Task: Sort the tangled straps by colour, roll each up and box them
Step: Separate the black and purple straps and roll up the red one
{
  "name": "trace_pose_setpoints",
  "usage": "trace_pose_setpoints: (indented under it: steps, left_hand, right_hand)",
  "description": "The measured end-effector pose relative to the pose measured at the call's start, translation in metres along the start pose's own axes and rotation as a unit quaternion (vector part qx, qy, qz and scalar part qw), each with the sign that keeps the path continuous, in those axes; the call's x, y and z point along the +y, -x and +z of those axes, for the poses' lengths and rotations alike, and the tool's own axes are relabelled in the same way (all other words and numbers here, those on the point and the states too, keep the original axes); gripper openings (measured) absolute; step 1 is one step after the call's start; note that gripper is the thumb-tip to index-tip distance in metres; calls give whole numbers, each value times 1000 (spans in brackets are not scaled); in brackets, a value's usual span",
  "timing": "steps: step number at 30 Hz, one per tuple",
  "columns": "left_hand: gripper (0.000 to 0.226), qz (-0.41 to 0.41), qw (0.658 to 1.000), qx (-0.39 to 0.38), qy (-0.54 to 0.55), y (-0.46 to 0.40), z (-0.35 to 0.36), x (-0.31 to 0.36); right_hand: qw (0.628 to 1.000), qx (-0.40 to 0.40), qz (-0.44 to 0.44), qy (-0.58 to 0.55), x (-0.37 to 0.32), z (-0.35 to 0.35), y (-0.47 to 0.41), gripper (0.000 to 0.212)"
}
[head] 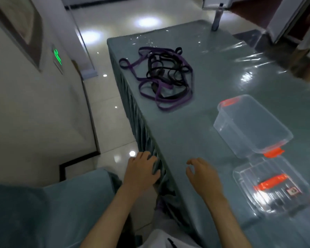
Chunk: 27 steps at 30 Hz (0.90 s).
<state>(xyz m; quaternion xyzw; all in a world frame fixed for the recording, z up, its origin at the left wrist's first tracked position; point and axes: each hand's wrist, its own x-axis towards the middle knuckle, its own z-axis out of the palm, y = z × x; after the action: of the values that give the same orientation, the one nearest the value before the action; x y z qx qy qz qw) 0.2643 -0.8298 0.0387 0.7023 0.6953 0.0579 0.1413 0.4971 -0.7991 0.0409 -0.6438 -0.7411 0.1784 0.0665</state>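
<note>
A tangle of purple straps [183, 68] and black straps [155, 68] lies on the far left part of the teal table [186, 133]. A clear plastic box [252, 126] with orange clips stands open at the right. Its clear lid [272, 187] with orange clips lies closer to me. My left hand [141, 169] touches the pleated table skirt at the table's near edge, fingers relaxed. My right hand [202, 174] hovers over the table with fingers loosely curled and holds nothing. Both hands are well short of the straps.
A dark bottle [217, 17] stands at the table's far edge. A teal-covered seat [61, 208] is at the lower left. A shiny tiled floor [111, 108] runs along the table's left side, with a wall beyond it.
</note>
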Motion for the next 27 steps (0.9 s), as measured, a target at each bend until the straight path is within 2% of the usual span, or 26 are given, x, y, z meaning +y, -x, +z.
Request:
trace_pose_setpoints:
  steps: [5, 17, 27]
  left_hand:
    - [40, -13, 998, -48, -29, -71, -22, -25]
    - [31, -13, 1000, 4, -15, -221, -56, -103]
    - [33, 81, 996, -38, 28, -389, -88, -184]
  right_hand:
    - [999, 3, 10, -37, -23, 3, -78, 28]
    - [999, -17, 8, -41, -95, 11, -229, 24]
    - [987, 7, 146, -64, -153, 25, -336, 19]
